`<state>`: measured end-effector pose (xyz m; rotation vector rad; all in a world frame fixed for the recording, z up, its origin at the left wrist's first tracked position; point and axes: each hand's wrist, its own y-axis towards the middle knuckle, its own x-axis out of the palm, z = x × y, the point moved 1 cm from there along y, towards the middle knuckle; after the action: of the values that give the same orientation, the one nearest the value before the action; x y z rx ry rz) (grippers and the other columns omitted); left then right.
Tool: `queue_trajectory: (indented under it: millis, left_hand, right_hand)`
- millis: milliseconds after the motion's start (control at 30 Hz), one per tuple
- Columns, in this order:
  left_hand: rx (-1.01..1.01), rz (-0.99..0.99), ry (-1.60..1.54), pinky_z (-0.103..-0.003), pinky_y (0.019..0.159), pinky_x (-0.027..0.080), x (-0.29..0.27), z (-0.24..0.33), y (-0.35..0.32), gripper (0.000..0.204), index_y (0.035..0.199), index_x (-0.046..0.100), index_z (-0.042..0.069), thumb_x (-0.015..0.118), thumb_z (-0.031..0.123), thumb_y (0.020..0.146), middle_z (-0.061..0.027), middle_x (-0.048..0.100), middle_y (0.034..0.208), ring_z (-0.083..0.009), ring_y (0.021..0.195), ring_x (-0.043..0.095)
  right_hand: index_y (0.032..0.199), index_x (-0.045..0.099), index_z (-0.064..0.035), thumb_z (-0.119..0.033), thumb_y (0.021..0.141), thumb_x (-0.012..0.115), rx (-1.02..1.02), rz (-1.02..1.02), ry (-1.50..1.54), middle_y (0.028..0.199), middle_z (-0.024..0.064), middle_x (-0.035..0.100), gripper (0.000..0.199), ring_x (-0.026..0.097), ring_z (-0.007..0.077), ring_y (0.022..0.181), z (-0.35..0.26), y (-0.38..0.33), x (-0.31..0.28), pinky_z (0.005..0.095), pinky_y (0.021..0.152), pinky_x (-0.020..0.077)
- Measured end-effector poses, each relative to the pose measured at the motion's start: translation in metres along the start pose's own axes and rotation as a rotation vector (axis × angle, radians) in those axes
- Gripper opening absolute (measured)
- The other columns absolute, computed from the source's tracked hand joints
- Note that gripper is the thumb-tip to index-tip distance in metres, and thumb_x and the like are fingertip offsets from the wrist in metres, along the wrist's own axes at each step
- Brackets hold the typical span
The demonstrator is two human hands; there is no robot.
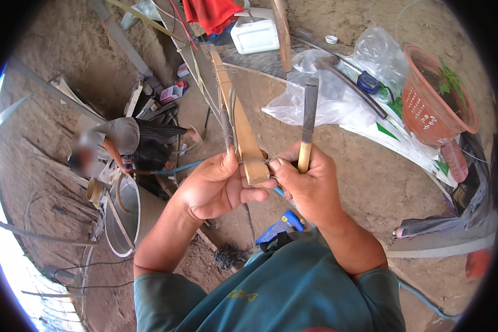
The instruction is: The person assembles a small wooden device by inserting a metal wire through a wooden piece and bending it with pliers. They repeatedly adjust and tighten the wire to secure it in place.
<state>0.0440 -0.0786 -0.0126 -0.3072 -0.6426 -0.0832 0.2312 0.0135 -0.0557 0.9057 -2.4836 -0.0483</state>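
Observation:
My left hand (216, 185) grips the near end of a long wooden strip (239, 119) that runs away from me, with thin wire-like strands along it. My right hand (309, 185) is closed around the pale wooden handle of a knife (308, 124), whose dark flat blade points up and away. Both hands meet at the cut end of the strip, thumbs nearly touching. My forearms come up from my teal shirt at the bottom.
A person (122, 146) crouches at the left beside a metal basin (122, 216). A clear plastic bag (337, 91), an orange plant pot (434, 97), a white plastic container (254, 34) and a red cloth (213, 12) lie on the dirt ground ahead.

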Motion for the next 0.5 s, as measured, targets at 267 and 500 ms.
queue_trajectory:
  millis: [267, 500]
  left_hand:
    - [0.015, -0.005, 0.085, -0.040, 0.090, 0.060, -0.004, -0.003, -0.003, 0.073, 0.151, 0.047, -0.001, 0.050, 0.058, 0.106, -0.0163, 0.065, 0.135, -0.0313, 0.116, 0.070]
    - [-0.129, 0.107, 0.332, -0.043, 0.086, 0.063, 0.006, 0.010, -0.006, 0.088, 0.149, 0.047, -0.002, 0.036, 0.072, 0.103, -0.0237, 0.065, 0.134, -0.0333, 0.114, 0.071]
  right_hand:
    - [0.093, 0.066, -0.0020, -0.008, 0.097, 0.071, 0.064, -0.035, 0.083, 0.074, 0.0025, 0.066, 0.010, 0.052, 0.0042, 0.053, 0.006, 0.007, -0.002, 0.0231, 0.045, 0.0411]
    - [0.094, 0.064, -0.0025, -0.008, 0.099, 0.071, 0.065, -0.078, 0.109, 0.069, 0.0003, 0.060, 0.010, 0.051, 0.0044, 0.053, 0.004, 0.012, -0.007, 0.0226, 0.045, 0.0383]
